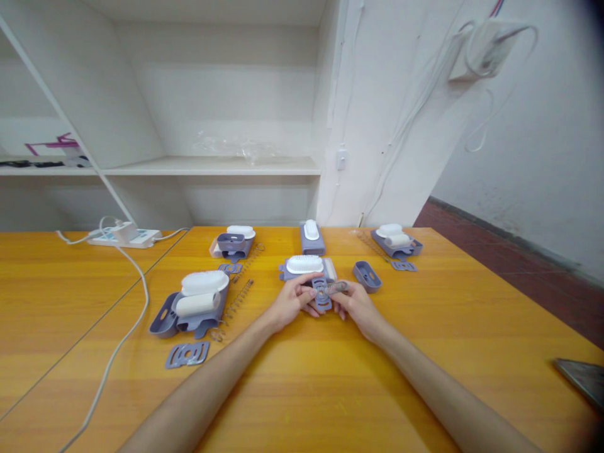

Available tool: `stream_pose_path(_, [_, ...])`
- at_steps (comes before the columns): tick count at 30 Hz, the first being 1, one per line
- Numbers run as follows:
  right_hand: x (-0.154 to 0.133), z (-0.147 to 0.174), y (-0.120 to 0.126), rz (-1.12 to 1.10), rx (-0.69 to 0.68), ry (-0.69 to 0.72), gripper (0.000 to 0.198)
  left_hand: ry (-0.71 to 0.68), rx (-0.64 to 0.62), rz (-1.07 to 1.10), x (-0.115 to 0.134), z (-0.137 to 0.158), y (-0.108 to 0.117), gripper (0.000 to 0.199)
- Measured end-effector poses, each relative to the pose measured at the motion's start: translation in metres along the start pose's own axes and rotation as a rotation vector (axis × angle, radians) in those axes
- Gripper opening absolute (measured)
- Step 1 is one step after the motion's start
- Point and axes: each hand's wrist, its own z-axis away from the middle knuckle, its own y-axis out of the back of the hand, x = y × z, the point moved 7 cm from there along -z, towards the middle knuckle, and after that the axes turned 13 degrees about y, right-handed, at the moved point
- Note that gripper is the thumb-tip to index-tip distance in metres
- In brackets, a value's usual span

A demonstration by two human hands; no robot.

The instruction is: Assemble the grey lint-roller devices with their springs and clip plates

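Observation:
My left hand [297, 297] pinches a flat grey-purple slotted plate [322, 294], held upright above the table. From the other side my right hand [355, 303] grips a metal coil spring [338, 287], whose end meets the middle of the plate. Just behind both hands lies a grey-purple housing [283, 270] with a white bristled oval brush head [304, 264] on it. A white cylinder [329, 269] rests at its right end, partly hidden by my fingers. To the right of my right hand sits a grey-purple oval cup [367, 277].
Similar sets of parts stand at the left [201, 302], back left [236, 242] and back right [396, 239]. Another slotted plate [187, 355] and a loose spring [238, 302] lie left. A white cable [136, 340] crosses from a power strip [125, 236]. A dark flat object [582, 377] lies far right.

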Motion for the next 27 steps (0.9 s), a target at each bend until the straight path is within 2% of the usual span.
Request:
stream_pose_path(5, [0.0050, 0.0008, -0.0021, -0.064, -0.049, 0.010, 0.029, 0.007, -0.033, 0.013, 0.0005, 0.0006, -0.0002, 0.067])
stream_pose_path(12, [0.0058, 0.0017, -0.0006, -0.203, 0.005, -0.047, 0.021, 0.009, -0.055, 0.018, -0.0013, -0.0017, -0.0014, 0.067])
stream_pose_path(16, [0.0065, 0.0037, -0.0010, -0.295, 0.018, -0.093, 0.022, 0.041, -0.030, 0.038, -0.0038, -0.0032, 0.0008, 0.067])
stream_pose_path(27, [0.0083, 0.0019, -0.0047, -0.355, -0.055, -0.089, 0.026, 0.061, 0.058, 0.089, -0.0027, -0.0027, 0.0051, 0.065])
